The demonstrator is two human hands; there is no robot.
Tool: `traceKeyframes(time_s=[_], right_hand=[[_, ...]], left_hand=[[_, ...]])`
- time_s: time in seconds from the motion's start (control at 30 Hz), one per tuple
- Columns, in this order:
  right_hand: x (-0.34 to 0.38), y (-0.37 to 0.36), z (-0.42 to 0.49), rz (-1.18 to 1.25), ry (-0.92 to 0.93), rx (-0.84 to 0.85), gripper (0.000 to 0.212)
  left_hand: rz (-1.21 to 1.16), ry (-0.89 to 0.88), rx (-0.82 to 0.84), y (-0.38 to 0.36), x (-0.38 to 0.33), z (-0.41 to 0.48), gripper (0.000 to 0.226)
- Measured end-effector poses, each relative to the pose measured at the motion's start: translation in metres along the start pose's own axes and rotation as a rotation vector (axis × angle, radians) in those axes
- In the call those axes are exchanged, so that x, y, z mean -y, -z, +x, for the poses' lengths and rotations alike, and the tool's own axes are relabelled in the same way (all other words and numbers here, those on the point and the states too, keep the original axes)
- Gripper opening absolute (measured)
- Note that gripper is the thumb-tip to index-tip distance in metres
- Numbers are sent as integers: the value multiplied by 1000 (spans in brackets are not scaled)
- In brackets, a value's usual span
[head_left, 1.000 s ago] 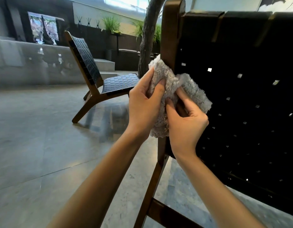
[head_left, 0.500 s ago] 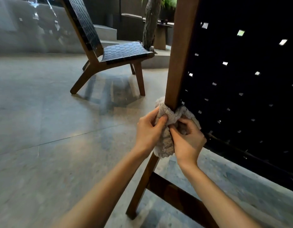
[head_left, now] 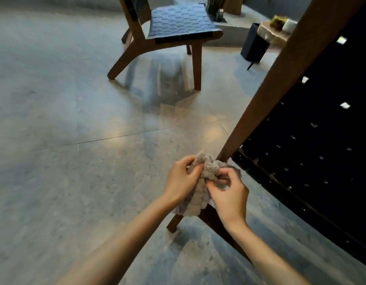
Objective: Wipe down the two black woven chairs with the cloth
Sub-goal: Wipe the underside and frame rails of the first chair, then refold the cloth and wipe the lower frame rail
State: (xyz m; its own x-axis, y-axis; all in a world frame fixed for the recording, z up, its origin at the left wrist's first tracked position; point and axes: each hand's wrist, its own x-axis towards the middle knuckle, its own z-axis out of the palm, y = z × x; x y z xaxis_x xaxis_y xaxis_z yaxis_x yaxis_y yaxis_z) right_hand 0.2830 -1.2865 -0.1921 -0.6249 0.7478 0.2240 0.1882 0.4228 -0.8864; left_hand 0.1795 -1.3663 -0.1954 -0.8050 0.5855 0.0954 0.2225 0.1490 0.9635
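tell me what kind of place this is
Probably a lounge or lobby, perhaps a hotel's. It has a polished stone-tile floor, the far chair and near chair are matching low woven loungers, and there is a small side table.

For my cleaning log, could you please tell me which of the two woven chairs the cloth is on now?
The near chair: left hand and right hand hold the cloth against its wooden post. The far chair stands apart, untouched.

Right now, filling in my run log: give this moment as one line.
left hand: grips cloth | right hand: pinches cloth | cloth: wrapped low on near chair post | far chair: apart, behind
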Motion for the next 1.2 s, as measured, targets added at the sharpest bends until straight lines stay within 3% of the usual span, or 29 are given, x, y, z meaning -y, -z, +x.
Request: traceKeyframes(time_s=[0.2, 0.43, 0.6, 0.8, 0.97, 1.2], right_hand=[[84, 8, -20, -98, -233, 282, 20], [242, 35, -33, -34, -310, 508, 16], [362, 56, -32, 33, -328, 519, 15], [461, 89, 8, 122, -320, 549, 18], [498, 107, 52, 130, -273, 464, 28], [501, 105, 123, 171, -278, 338, 41]], left_hand=[[27, 264, -9, 63, -56, -43, 13], [-2, 386, -92, 152, -186, -81, 15], [-131, 438, -186, 212, -285, -96, 28], [-163, 324, 5, 266, -389, -68, 43], [-117, 276, 100, 281, -440, -25, 23], [-47, 176, 254, 277, -458, 69, 19]])
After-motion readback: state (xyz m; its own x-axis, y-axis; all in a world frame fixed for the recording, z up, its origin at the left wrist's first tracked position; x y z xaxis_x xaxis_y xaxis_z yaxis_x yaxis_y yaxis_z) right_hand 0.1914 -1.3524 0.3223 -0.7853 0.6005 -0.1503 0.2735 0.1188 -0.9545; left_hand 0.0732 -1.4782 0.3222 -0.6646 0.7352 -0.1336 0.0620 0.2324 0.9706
